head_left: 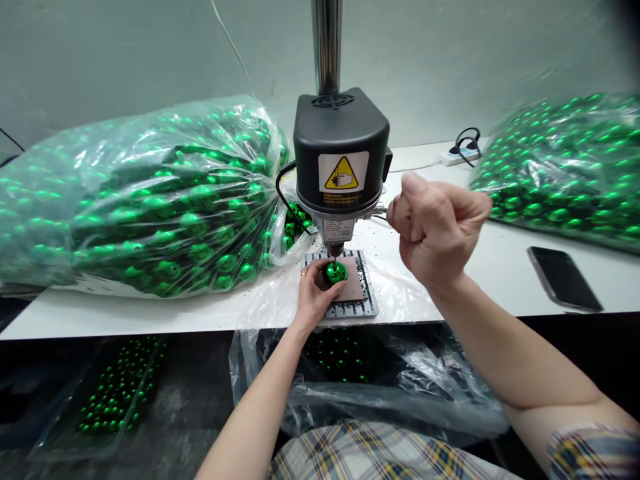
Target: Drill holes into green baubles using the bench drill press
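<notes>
A shiny green ball (335,272) sits on the drill press base under the bit, held between the thumb and fingers of my left hand (316,293). The drill bit (335,253) comes down to the top of the ball; whether it has entered cannot be made out. My right hand (440,223) is closed in a fist at the right side of the black drill press (343,150), around the end of its feed lever (381,212), which is mostly hidden by the fingers. A pinkish board (354,283) lies on the slotted metal base (369,303) beneath the ball.
A large clear bag of green balls (165,207) lies left of the machine, another bag (565,173) to the right. A phone (564,279) and a power strip (457,155) rest on the white table (200,317). Below stands a clear bin (120,393); a plastic bag (390,400) hangs over my lap.
</notes>
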